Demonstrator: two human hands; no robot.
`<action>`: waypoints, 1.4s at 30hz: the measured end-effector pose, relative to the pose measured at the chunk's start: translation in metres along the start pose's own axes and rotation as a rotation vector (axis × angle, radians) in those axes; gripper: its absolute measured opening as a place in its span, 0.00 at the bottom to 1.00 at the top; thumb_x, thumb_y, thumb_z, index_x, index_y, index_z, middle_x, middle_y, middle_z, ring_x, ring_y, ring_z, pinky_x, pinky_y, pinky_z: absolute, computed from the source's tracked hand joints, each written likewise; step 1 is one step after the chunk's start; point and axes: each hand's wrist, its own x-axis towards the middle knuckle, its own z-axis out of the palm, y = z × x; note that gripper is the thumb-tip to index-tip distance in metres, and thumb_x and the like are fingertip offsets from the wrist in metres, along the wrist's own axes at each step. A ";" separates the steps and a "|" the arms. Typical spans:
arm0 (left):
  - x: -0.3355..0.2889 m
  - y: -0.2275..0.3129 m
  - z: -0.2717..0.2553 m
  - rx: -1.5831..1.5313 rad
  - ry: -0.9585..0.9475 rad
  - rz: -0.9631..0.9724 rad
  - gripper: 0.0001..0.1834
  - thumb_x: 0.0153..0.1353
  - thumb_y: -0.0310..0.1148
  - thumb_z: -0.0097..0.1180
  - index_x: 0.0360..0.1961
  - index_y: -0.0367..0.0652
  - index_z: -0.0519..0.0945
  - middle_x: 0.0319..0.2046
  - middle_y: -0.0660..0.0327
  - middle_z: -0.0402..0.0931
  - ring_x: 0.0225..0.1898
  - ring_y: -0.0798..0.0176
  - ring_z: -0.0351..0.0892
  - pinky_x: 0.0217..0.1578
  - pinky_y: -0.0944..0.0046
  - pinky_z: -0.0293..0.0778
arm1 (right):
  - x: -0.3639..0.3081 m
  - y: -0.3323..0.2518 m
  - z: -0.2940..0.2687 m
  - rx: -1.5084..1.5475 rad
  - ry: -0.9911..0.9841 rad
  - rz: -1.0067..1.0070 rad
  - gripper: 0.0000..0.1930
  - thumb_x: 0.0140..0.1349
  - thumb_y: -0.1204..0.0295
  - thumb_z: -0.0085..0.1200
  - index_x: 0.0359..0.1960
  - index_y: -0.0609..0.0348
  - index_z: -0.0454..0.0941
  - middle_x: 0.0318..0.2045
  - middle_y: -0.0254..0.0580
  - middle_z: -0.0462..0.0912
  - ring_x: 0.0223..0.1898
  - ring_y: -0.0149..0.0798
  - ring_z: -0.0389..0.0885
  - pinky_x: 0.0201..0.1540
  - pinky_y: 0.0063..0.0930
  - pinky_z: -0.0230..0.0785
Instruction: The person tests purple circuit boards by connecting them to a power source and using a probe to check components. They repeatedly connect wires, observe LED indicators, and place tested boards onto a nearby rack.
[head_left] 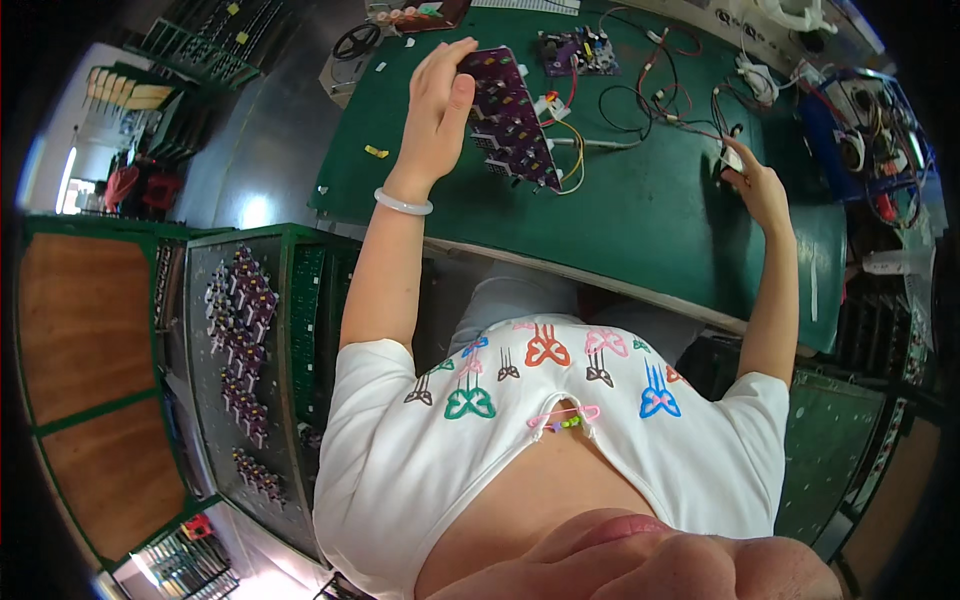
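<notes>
My left hand (437,118) is closed on the left edge of a purple circuit board (512,120). The board is tilted up above the green table, and small parts cover the side I see. At its right edge, a white connector (550,106) with red and yellow wires meets it. Farther right, my right hand (760,190) has its fingers bent around a small dark and white piece at the end of a cable. Its exact kind is partly hidden by the fingers.
A second purple board (580,52) lies at the back of the green table (640,220). Tangled cables (655,95) spread to its right. A blue bin (870,130) of wired parts stands far right. On my left, a rack (240,400) carries several boards. A yellow scrap (376,152) lies near the left edge.
</notes>
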 end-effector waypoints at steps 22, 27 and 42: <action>-0.018 -0.008 -0.018 0.053 0.172 0.091 0.18 0.66 0.36 0.50 0.53 0.38 0.78 0.48 0.48 0.78 0.52 0.44 0.76 0.57 0.50 0.71 | 0.053 -0.127 0.119 0.708 -0.259 -0.432 0.30 0.66 0.77 0.62 0.69 0.61 0.66 0.58 0.44 0.80 0.60 0.39 0.78 0.58 0.37 0.77; -0.027 0.004 -0.021 -0.095 0.164 -0.075 0.16 0.73 0.39 0.47 0.54 0.42 0.77 0.50 0.50 0.76 0.58 0.44 0.72 0.62 0.46 0.66 | 0.096 -0.089 0.119 0.651 -0.475 -0.329 0.16 0.76 0.63 0.55 0.50 0.67 0.79 0.34 0.29 0.75 0.35 0.25 0.70 0.38 0.23 0.67; -0.020 0.013 0.012 0.047 0.120 -0.155 0.26 0.75 0.53 0.41 0.61 0.47 0.74 0.63 0.56 0.71 0.71 0.43 0.58 0.66 0.18 0.52 | 0.104 -0.042 0.141 0.191 0.579 -0.687 0.23 0.77 0.56 0.50 0.43 0.71 0.83 0.38 0.56 0.86 0.38 0.54 0.84 0.42 0.44 0.78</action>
